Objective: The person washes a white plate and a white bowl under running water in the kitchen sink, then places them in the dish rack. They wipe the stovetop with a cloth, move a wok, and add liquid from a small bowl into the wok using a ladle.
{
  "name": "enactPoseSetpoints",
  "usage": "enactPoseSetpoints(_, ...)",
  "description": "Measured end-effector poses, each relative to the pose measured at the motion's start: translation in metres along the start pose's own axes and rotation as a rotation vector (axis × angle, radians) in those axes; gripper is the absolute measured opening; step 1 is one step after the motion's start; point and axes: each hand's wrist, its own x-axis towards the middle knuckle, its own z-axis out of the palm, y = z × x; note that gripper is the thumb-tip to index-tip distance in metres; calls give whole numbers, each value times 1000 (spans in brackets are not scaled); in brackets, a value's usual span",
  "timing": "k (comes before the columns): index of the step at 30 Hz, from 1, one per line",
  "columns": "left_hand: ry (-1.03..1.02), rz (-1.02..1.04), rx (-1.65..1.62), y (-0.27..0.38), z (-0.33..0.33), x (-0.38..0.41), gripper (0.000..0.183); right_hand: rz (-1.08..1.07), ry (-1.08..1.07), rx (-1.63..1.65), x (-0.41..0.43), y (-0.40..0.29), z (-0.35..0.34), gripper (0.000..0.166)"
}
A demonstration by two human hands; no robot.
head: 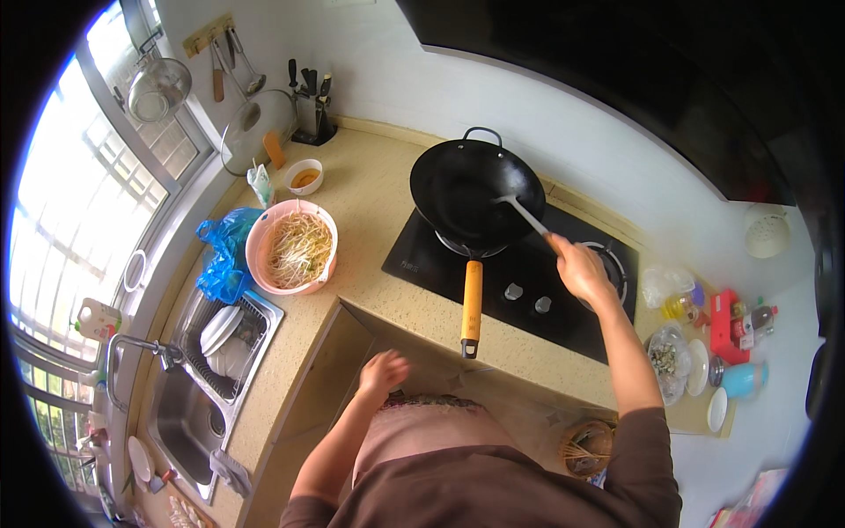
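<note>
A black wok [455, 191] with a wooden handle [471, 300] sits on the left burner of the black gas hob [422, 254]. My right hand [584, 267] grips the wooden end of a metal wok spatula [525, 214], whose blade rests inside the right part of the wok. In front of my body, away from the counter, my left hand [384, 373] is raised with its fingers loosely curled and blurred; nothing is seen in it. Left of the hob stands a pink basin [253, 254] of bean sprouts [297, 251]. A white bowl [304, 177] with amber liquid is behind the basin.
A blue plastic bag [228, 264] lies beside the basin. The sink [188, 429] and a dish rack [251, 330] with white dishes are at the left. A knife block [315, 122] and glass lid [264, 132] stand behind. Bottles, a red box [726, 327] and plates occupy the right end.
</note>
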Motion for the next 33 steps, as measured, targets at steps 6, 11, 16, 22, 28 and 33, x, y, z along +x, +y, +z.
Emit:
enactPoseSetpoints(6, 642, -135, -93, -148, -242, -42, 22, -68, -62, 95, -15, 13, -22, 40)
enactPoseSetpoints(11, 803, -494, 1193, -211, -335, -119, 36, -36, 78, 87, 28, 19, 40, 42)
enactPoseSetpoints(16, 1061, -175, 524, -178, -308, -158, 41, -219, -33, 188, -12, -39, -5, 40)
enactPoseSetpoints(22, 1172, 351, 875, -57, -252, -175, 44, -139, 87, 120, 32, 26, 58, 45)
enactPoseSetpoints(28, 1683, 227, 1144, -21, -337, -217, 71, -201, -215, 327, 5, 8, 43, 49)
enactPoseSetpoints(33, 1763, -223, 859, -22, -405, -215, 77, 85, -427, 383, -34, -43, 0, 40)
